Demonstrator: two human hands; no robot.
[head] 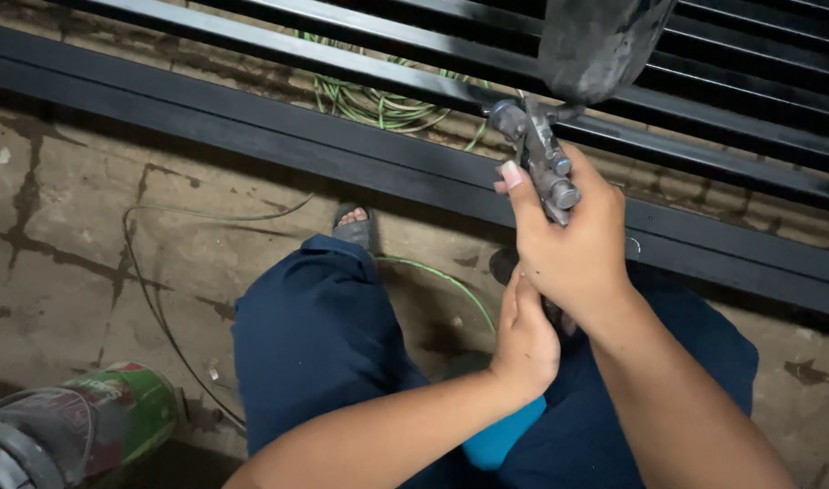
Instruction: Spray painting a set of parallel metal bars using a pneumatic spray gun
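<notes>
Both hands meet at a spray gun: the right hand is clenched around the gun's grip, one fingertip resting on the metal body, while the left hand comes up from below and presses against the underside of the right hand and the gun's base; whether its fingers close on anything there cannot be told. Above the gun body sits its dark, paint-smeared cup, tilted toward the upper edge of the view. Just behind the gun runs a black-painted metal frame of long parallel bars, lying across the concrete floor. Below the gun are the person's knees in dark blue trousers, with a sandalled foot showing beyond the left knee. A coil of green hose lies under the bars, left of the gun. Far down-left of the gun, a green can lies on its side.
</notes>
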